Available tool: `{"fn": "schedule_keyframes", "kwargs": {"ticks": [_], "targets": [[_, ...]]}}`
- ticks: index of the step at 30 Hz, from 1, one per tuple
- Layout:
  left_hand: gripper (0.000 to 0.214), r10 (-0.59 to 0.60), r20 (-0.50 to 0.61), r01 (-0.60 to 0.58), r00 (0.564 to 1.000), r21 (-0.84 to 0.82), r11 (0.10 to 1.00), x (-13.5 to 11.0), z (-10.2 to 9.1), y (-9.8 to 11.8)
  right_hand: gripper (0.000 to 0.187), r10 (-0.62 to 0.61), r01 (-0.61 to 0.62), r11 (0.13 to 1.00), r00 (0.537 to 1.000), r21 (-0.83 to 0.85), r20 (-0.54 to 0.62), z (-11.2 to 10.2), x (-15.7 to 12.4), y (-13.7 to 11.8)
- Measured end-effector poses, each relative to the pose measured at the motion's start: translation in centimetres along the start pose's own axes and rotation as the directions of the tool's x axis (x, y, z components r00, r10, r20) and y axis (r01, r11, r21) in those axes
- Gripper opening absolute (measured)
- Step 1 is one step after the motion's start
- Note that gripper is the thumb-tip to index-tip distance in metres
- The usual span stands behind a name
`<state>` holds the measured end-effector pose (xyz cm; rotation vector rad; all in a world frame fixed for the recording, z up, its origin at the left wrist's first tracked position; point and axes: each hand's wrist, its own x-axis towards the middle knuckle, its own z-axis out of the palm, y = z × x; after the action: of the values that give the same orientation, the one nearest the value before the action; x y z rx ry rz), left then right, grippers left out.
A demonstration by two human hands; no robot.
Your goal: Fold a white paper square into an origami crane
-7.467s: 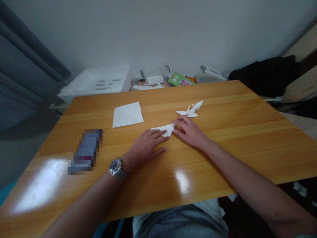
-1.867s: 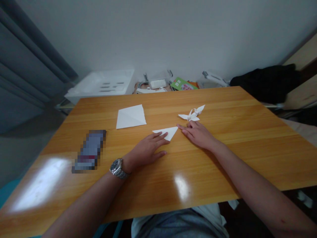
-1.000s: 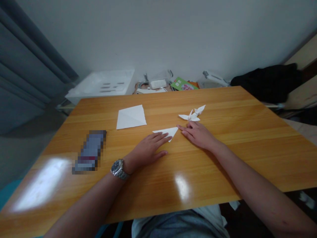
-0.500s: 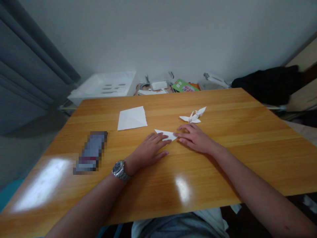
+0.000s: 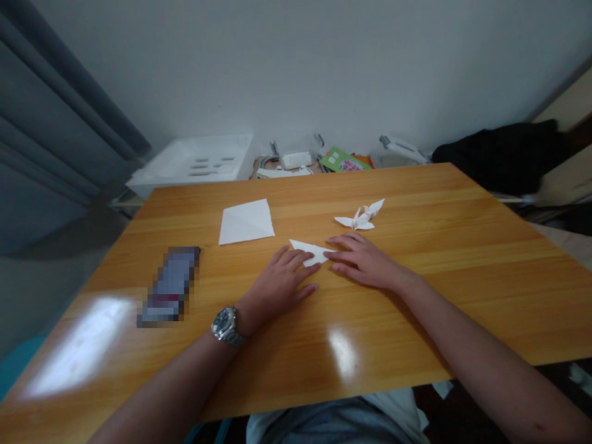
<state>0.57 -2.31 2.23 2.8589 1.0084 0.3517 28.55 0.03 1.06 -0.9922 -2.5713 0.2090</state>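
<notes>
The left hand [image 5: 282, 282] lies flat on the tabletop [image 5: 416, 296], fingers loosely spread, their tips pressing the near edge of a folded paper triangle [image 5: 309, 251]. The right hand [image 5: 365, 264] also lies flat, fingers close together, tips on the triangle's right corner. A paper crane [image 5: 359, 218] sits just beyond the right fingers, and a square sheet [image 5: 246, 221] lies farther beyond the left ones.

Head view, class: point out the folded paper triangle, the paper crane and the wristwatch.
folded paper triangle [image 5: 309, 251], head view, its bare middle.
paper crane [image 5: 359, 218], head view, its body.
wristwatch [image 5: 224, 321], head view, its dial.
</notes>
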Motion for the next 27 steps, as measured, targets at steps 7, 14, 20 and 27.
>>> {"fn": "schedule_keyframes", "kwargs": {"ticks": [7, 14, 20, 27], "targets": [[0.043, -0.079, -0.033, 0.08, 0.996, 0.016, 0.997, 0.1, -0.2, -0.4, 0.043, 0.008, -0.009, 0.997, 1.0, 0.079, 0.013, -0.3, -0.1, -0.6], [0.044, -0.127, -0.021, 0.127, 0.992, -0.002, 0.992, 0.0, 0.1, -0.4, 0.051, -0.042, 0.031, 0.994, 0.993, 0.1, 0.11, -0.6, 0.4, -2.2], [0.043, -0.13, 0.019, 0.13, 0.991, -0.001, 0.992, 0.0, 0.0, -0.4, 0.047, -0.065, 0.056, 0.994, 0.994, 0.092, 0.093, -0.3, 0.7, -2.6], [0.045, -0.13, 0.014, 0.131, 0.991, -0.026, 0.991, 0.1, 0.2, -0.7, 0.04, -0.013, 0.017, 0.998, 0.998, 0.065, -0.055, 0.4, 0.6, -1.0]]}}
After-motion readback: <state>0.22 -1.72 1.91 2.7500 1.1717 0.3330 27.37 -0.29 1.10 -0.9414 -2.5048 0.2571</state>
